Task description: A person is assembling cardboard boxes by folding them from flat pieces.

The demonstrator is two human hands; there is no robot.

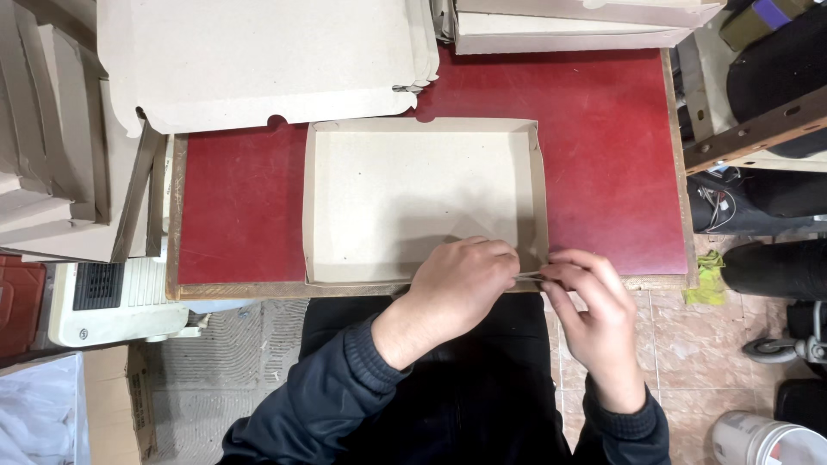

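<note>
Both your hands pinch the near-right corner of the cardboard tray (422,198): left hand (465,280) over the near wall, right hand (590,301) outside; tray on red table (603,146), long axis left-right.

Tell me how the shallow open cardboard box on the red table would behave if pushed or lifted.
The shallow grey-brown cardboard box is probably light: thin walls, nothing inside. It would likely slide, not tip, being low and flat-bottomed. Its walls may flex, since the left hand and right hand are pinching its near corner.
</note>
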